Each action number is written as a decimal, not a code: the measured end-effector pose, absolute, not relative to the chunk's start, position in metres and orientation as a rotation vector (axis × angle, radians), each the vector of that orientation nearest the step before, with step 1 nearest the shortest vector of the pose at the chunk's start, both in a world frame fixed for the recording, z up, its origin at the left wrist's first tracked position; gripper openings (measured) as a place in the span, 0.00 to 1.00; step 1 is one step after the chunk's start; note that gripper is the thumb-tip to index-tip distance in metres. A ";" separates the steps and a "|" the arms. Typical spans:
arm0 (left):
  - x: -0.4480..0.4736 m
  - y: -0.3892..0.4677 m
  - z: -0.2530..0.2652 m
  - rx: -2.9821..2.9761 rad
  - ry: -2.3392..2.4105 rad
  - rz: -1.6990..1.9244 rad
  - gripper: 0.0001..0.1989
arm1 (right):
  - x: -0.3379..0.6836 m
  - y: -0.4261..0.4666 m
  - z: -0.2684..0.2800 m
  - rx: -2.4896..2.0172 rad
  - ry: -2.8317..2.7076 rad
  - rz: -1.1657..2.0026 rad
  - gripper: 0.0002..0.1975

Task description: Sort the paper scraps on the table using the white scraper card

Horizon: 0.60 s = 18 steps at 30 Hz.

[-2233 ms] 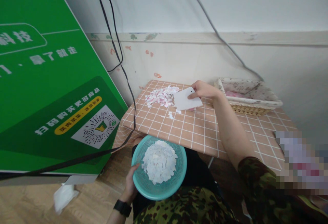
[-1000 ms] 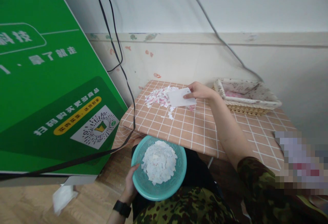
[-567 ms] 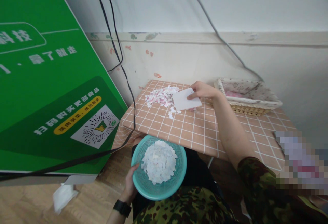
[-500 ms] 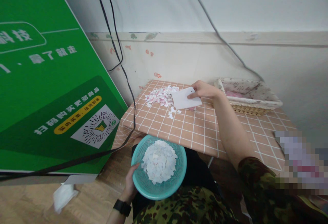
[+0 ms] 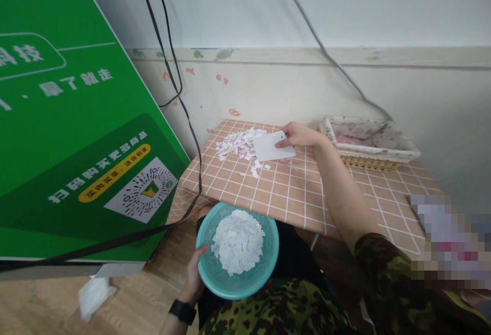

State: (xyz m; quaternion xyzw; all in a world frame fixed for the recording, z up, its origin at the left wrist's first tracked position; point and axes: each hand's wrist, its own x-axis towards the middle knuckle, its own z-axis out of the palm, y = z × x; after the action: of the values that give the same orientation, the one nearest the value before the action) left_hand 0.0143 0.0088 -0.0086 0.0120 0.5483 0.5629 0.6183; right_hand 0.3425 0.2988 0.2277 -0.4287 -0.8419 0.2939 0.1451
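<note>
My left hand (image 5: 196,269) grips the left rim of a teal plastic colander (image 5: 207,278), thumb over the edge and fingers underneath out of sight. A heap of small white paper scraps (image 5: 238,242) fills its middle. Over the table, my right hand (image 5: 297,135) pinches a flat white plastic scraper (image 5: 270,147) with a small hole near its corner. The scraper is tilted, its left edge by a pile of pink and white paper scraps (image 5: 238,143). A few loose bits (image 5: 254,172) lie in front of the pile, and some pink ones show behind the scraper's lower edge.
A brown checked cloth (image 5: 295,194) covers the table against the wall. At its back right stands a lined wicker basket (image 5: 372,162) with pink material inside. A green printed panel (image 5: 76,120) rises at the left, with a black cable (image 5: 195,143) hanging past it.
My right hand has shifted slightly left with the scraper, closer to the paper pile. The colander and my left hand stay nearly in place.
</note>
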 end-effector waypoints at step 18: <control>0.013 0.010 -0.010 0.020 1.279 1.297 0.10 | 0.337 0.294 0.229 -1.200 -2.417 0.965 0.15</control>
State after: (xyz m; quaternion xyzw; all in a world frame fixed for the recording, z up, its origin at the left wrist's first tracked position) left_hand 0.0135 0.0100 -0.0101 0.0088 0.5547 0.5624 0.6131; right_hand 0.3369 0.2937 0.2288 -0.4147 -0.8355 0.3334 0.1373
